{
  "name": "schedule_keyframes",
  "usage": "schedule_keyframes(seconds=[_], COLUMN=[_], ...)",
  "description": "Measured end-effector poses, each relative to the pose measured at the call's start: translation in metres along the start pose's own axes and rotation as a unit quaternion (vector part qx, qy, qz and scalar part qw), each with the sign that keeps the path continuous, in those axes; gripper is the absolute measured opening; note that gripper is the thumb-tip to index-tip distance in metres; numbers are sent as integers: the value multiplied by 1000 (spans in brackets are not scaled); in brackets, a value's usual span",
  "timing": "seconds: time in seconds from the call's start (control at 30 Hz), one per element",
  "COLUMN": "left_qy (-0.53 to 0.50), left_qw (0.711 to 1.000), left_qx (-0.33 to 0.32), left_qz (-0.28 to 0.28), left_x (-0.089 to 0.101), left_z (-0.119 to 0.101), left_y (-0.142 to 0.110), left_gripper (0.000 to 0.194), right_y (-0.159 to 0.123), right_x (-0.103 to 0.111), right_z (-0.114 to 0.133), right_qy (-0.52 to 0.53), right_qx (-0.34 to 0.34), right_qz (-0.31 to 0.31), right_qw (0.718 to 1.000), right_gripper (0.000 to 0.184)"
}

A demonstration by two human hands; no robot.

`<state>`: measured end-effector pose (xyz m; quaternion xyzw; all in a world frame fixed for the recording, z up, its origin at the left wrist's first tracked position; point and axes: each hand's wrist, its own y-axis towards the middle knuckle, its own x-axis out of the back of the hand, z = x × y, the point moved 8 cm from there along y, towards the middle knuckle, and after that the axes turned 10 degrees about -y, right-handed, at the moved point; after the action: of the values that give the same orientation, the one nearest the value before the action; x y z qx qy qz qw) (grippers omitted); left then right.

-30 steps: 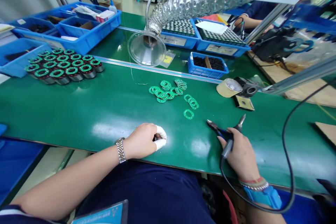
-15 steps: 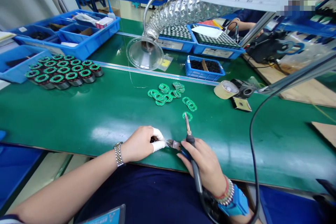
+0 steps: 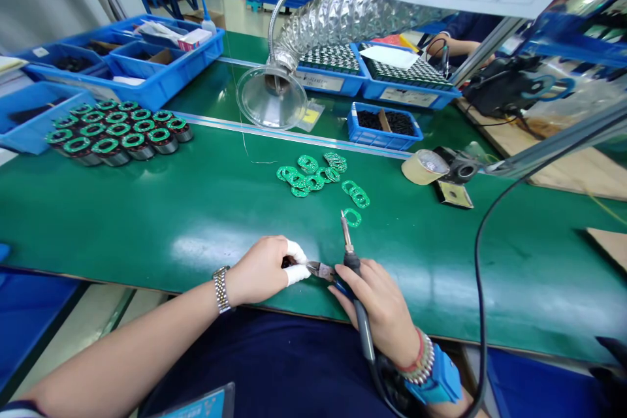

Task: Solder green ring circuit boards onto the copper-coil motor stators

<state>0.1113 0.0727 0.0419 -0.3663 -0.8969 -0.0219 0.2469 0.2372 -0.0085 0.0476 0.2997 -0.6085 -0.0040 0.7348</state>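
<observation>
My left hand [image 3: 267, 269], white tape on its thumb and finger, is closed round a dark reddish-brown part [image 3: 288, 262], mostly hidden by the fingers. In my right hand [image 3: 385, 304] are a pair of blue-handled side cutters [image 3: 323, 271] and a soldering iron [image 3: 347, 235] together. The cutters' jaws meet the taped fingertips of the left hand; what lies between the jaws is too small to make out. The iron's tip points away from me, beside a single green ring-shaped circuit board [image 3: 352, 217]. Several more ring boards [image 3: 300, 181] lie loosely piled beyond.
Motor stators topped with green rings [image 3: 117, 137] stand grouped at left, near blue bins [image 3: 161, 88]. A fume extractor hood [image 3: 272, 98] hangs over the bench. Farther right are a small blue basket [image 3: 385, 140], a tape roll [image 3: 424, 167] and the iron's black cable [image 3: 477, 274]. Another person's arm shows behind.
My right hand has shifted slightly left, bringing the cutters' jaws closer against the left fingertips. The soldering iron's tip has moved left off the single ring board. The left hand stays almost still.
</observation>
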Motion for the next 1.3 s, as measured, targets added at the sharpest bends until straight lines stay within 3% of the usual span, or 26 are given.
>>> schedule_keyframes(seconds=[0.4,0.5,0.57,0.63,0.7,0.77,0.8,0.83,0.87,0.9,0.93,1.0,1.1,1.3], left_qy=[6,66,139,195,201,148,105,51,-12,-78,-146,-261,-360,-442], left_qw=[1000,990,965,941,937,953,969,984,982,961,938,911,897,866], left_qx=[-23,-116,-197,-244,-251,-236,-213,-171,-106,-32,27,91,125,133], left_qz=[-7,47,100,130,140,116,66,-28,-158,-265,-314,-307,-225,-192], left_x=[0,-11,-19,-20,-13,1,12,29,49,61,62,45,18,8], left_z=[-1,-15,-28,-35,-35,-28,-21,-9,9,31,49,68,66,56], left_y=[1,-3,-13,-27,-42,-56,-60,-62,-67,-75,-79,-72,-49,-29], left_gripper=[11,10,11,16,26,36,37,32,25,21,23,38,55,42], right_y=[-6,-6,-6,-4,-4,-5,-5,-5,-5,-4,-2,2,8,13], right_x=[-1,16,26,29,27,24,22,21,19,18,17,16,16,14], right_z=[-5,-19,-26,-28,-27,-26,-25,-25,-24,-24,-23,-20,-15,-9], right_qy=[2,4,-2,-5,-8,-7,-6,-4,-2,0,2,6,7,5], right_qx=[-12,-65,-82,-76,-63,-55,-53,-52,-52,-51,-48,-38,-18,-8], right_qz=[-16,-75,-96,-84,-66,-57,-55,-54,-52,-49,-46,-43,-46,-32], right_qw=[1000,995,992,994,996,997,997,997,997,998,998,998,999,999], right_gripper=[26,31,34,35,34,34,34,34,34,34,34,34,34,34])
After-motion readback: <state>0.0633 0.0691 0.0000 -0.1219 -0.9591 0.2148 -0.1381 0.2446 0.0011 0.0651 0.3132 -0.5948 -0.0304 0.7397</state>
